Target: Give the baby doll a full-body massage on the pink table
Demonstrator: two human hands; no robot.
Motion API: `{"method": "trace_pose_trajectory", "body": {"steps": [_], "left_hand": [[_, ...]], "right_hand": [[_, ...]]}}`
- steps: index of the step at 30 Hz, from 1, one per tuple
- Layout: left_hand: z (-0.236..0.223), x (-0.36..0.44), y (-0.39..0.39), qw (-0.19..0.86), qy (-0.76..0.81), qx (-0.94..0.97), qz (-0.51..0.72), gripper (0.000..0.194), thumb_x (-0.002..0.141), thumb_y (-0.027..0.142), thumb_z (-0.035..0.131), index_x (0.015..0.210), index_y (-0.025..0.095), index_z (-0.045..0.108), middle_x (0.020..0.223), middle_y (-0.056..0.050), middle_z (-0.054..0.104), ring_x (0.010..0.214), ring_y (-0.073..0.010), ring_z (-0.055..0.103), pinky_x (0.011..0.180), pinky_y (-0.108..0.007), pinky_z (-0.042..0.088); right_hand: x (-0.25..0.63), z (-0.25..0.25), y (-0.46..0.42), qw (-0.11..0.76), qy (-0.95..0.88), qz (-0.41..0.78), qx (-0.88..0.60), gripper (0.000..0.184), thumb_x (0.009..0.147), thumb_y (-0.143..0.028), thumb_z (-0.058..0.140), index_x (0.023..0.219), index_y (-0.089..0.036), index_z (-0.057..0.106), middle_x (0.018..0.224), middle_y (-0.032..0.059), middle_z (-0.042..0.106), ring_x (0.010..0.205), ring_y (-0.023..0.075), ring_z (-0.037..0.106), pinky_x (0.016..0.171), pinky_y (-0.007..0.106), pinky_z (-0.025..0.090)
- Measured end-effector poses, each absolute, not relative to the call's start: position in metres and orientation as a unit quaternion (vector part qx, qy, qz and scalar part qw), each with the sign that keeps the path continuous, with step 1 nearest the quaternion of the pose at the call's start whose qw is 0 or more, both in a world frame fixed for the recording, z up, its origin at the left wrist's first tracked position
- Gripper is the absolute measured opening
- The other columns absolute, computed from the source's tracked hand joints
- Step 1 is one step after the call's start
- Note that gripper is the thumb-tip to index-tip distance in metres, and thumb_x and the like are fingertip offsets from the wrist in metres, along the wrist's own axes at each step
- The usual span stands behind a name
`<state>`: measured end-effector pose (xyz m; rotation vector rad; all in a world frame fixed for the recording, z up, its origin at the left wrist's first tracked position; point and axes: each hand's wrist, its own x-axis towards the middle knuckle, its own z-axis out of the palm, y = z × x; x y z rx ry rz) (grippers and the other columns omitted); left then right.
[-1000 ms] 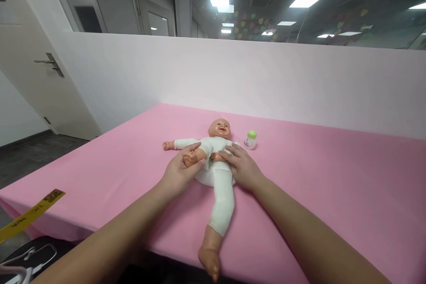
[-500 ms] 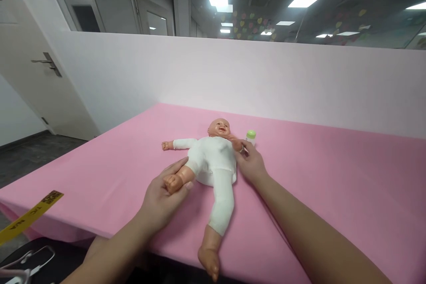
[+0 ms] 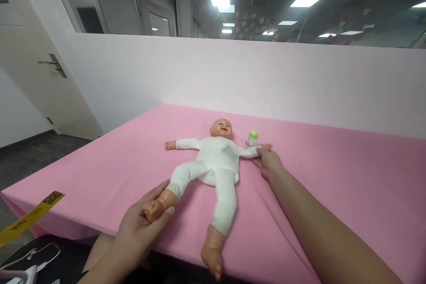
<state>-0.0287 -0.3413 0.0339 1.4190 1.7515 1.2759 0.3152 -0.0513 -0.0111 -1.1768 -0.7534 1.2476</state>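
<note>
A baby doll (image 3: 217, 162) in a white bodysuit lies on its back on the pink table (image 3: 333, 186), arms and legs spread. My left hand (image 3: 141, 224) is closed around the doll's bare foot near the table's front edge, with that leg stretched out. My right hand (image 3: 268, 162) holds the doll's outstretched arm at the wrist, by the doll's small hand. A small bottle with a green cap (image 3: 252, 138) stands just behind that hand, close to the doll's head.
A white partition wall (image 3: 266, 80) runs behind the table. A white door (image 3: 36, 71) stands at the left. A yellow tape strip (image 3: 29, 217) and a white cable lie at the lower left, beyond the table's edge.
My left hand has drawn the doll's bent leg out straight toward the table's front edge. My right hand moved from the doll's belly to its arm and stretched it sideways.
</note>
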Motion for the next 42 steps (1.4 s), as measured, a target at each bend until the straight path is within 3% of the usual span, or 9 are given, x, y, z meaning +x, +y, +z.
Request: {"method": "trace_pose_trajectory", "body": {"steps": [6, 12, 15, 18, 23, 27, 32, 37, 42], "left_hand": [[0.028, -0.033, -0.339, 0.300, 0.632, 0.531, 0.478, 0.073, 0.087, 0.052, 0.075, 0.153, 0.026, 0.056, 0.143, -0.005, 0.067, 0.138, -0.0328, 0.058, 0.118, -0.044, 0.047], [0.035, -0.031, -0.321, 0.277, 0.611, 0.541, 0.506, 0.074, 0.086, 0.050, 0.077, 0.152, 0.024, 0.056, 0.146, -0.006, 0.065, 0.139, -0.0331, 0.057, 0.118, -0.043, 0.047], [0.044, -0.025, -0.307, 0.267, 0.606, 0.548, 0.512, 0.075, 0.085, 0.051, 0.077, 0.152, 0.023, 0.056, 0.145, -0.007, 0.066, 0.136, -0.0342, 0.060, 0.113, -0.043, 0.051], [0.051, -0.019, -0.289, 0.285, 0.584, 0.560, 0.514, 0.077, 0.087, 0.052, 0.075, 0.155, 0.023, 0.052, 0.141, -0.007, 0.068, 0.131, -0.0335, 0.063, 0.110, -0.044, 0.052], [0.055, -0.010, -0.257, 0.289, 0.568, 0.564, 0.525, 0.078, 0.086, 0.050, 0.077, 0.154, 0.022, 0.053, 0.149, -0.008, 0.062, 0.137, -0.0330, 0.058, 0.114, -0.044, 0.048], [0.051, -0.002, -0.237, 0.326, 0.537, 0.577, 0.523, 0.079, 0.086, 0.049, 0.077, 0.155, 0.021, 0.051, 0.147, -0.008, 0.063, 0.137, -0.0326, 0.058, 0.112, -0.043, 0.050], [0.041, 0.001, -0.229, 0.362, 0.503, 0.603, 0.502, 0.063, 0.091, 0.048, 0.072, 0.146, 0.019, 0.060, 0.130, -0.009, 0.072, 0.121, -0.0321, 0.067, 0.103, -0.044, 0.054], [0.044, -0.004, -0.242, 0.331, 0.521, 0.607, 0.501, 0.064, 0.092, 0.050, 0.069, 0.147, 0.019, 0.057, 0.121, -0.009, 0.074, 0.115, -0.0319, 0.069, 0.100, -0.044, 0.054], [0.053, -0.004, -0.270, 0.244, 0.556, 0.617, 0.501, 0.069, 0.092, 0.050, 0.067, 0.154, 0.025, 0.051, 0.146, -0.008, 0.063, 0.137, -0.0351, 0.057, 0.114, -0.048, 0.047]], "right_hand": [[0.316, -0.006, -0.052, 0.587, -0.298, 0.580, -0.480, 0.046, 0.085, -0.013, 0.071, 0.129, -0.019, 0.059, 0.135, 0.0128, 0.068, 0.120, 0.0268, 0.071, 0.095, 0.042, 0.067], [0.299, 0.004, -0.073, 0.610, -0.489, 0.388, -0.488, 0.076, 0.081, -0.027, 0.082, 0.148, -0.029, 0.048, 0.135, 0.0077, 0.069, 0.114, 0.0265, 0.072, 0.098, 0.045, 0.063], [0.285, 0.014, -0.092, 0.540, -0.616, 0.280, -0.501, 0.058, 0.084, -0.032, 0.078, 0.139, -0.028, 0.059, 0.123, 0.0058, 0.074, 0.106, 0.0270, 0.073, 0.097, 0.046, 0.061], [0.270, 0.020, -0.107, 0.449, -0.740, 0.196, -0.462, 0.042, 0.090, -0.026, 0.069, 0.131, -0.032, 0.067, 0.122, 0.0024, 0.075, 0.107, 0.0259, 0.071, 0.096, 0.044, 0.059], [0.256, 0.016, -0.110, 0.349, -0.856, 0.006, -0.380, 0.053, 0.088, -0.005, 0.055, 0.135, -0.025, 0.069, 0.136, 0.0059, 0.069, 0.130, 0.0287, 0.059, 0.116, 0.049, 0.045], [0.259, 0.009, -0.108, 0.290, -0.881, -0.066, -0.368, 0.054, 0.094, -0.007, 0.056, 0.143, -0.026, 0.066, 0.149, 0.0089, 0.060, 0.142, 0.0336, 0.047, 0.121, 0.055, 0.040], [0.264, 0.010, -0.109, 0.266, -0.898, -0.075, -0.341, 0.054, 0.095, -0.010, 0.058, 0.142, -0.033, 0.067, 0.154, 0.0081, 0.055, 0.146, 0.0350, 0.043, 0.121, 0.056, 0.039], [0.265, 0.014, -0.111, 0.324, -0.881, 0.024, -0.345, 0.053, 0.092, -0.012, 0.060, 0.142, -0.030, 0.066, 0.148, 0.0064, 0.061, 0.141, 0.0304, 0.051, 0.122, 0.053, 0.039], [0.274, 0.019, -0.107, 0.433, -0.755, 0.240, -0.430, 0.041, 0.090, -0.029, 0.067, 0.131, -0.032, 0.069, 0.127, 0.0017, 0.073, 0.108, 0.0246, 0.069, 0.097, 0.044, 0.057]]}}
